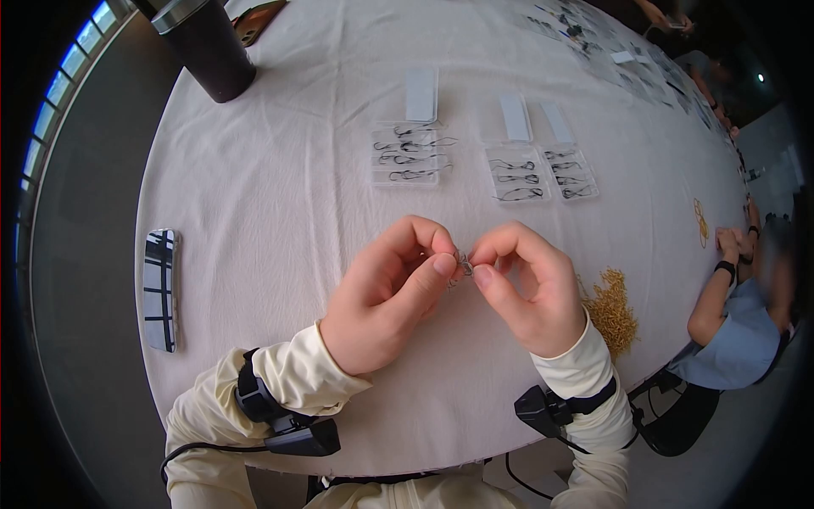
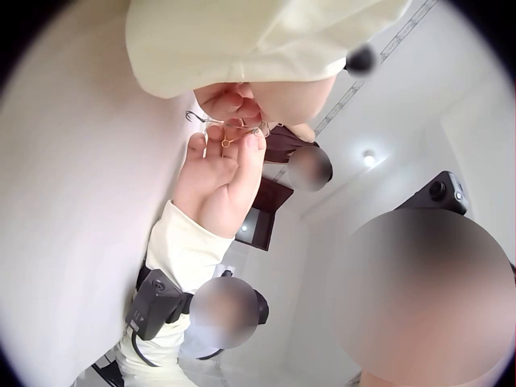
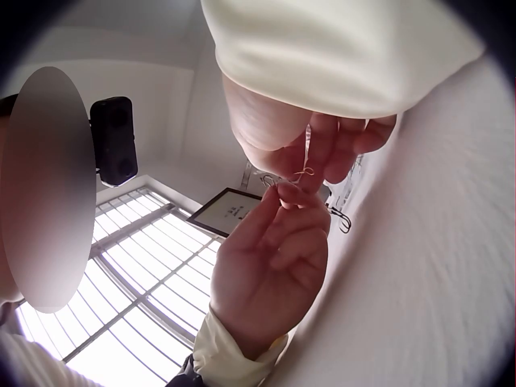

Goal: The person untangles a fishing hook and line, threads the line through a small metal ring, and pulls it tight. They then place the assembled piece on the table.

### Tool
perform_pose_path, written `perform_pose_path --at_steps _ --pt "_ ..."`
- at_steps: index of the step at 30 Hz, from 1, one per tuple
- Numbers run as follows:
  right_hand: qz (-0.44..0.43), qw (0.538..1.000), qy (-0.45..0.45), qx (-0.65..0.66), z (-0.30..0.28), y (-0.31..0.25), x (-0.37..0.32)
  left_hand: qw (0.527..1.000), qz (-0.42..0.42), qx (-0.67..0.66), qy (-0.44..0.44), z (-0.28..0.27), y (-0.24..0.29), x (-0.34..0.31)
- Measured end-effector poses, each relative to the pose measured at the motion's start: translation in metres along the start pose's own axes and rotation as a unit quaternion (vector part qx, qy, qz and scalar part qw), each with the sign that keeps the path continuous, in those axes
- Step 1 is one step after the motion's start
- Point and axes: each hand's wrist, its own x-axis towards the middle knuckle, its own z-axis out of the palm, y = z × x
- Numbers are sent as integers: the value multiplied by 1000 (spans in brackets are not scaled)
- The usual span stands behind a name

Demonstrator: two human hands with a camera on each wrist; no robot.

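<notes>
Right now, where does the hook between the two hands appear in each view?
Head: the hook, tiny, is right of centre between the left hand and right hand.
Left wrist: the hook shows its dark prongs upper left of centre.
Right wrist: the hook is right of centre, slightly below mid-height.
Shared landmark: the pale tablecloth, at left in left wrist, at right in right wrist.

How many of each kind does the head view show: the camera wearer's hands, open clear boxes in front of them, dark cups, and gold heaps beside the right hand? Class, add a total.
Hands: 2 (left hand, right hand)
Open clear boxes: 3 (left box, middle box, right box)
Dark cup: 1
Gold heap: 1
Total: 7
</notes>
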Motion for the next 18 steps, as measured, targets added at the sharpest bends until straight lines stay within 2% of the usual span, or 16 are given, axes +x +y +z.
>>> perform_pose_path --at_steps 1,3,7,9,12,18 --pt "-13 999 -4 -36 -1 -1 1 1000 0 -1 1 1 -2 0" --pt "-21 999 -6 -45 -1 -4 2 992 87 91 13 1 -8 -1" --pt "-34 998 -4 -49 0 -7 1 984 85 152 27 3 -3 -6" --pt "-44 998 -7 -47 -2 -8 0 962 157 219 41 3 -6 -5" --pt "-59 997 -7 -44 -2 -9 0 950 198 238 47 4 -9 -4" --pt "-55 998 -5 -31 0 -7 1 954 188 231 39 2 -9 -4"
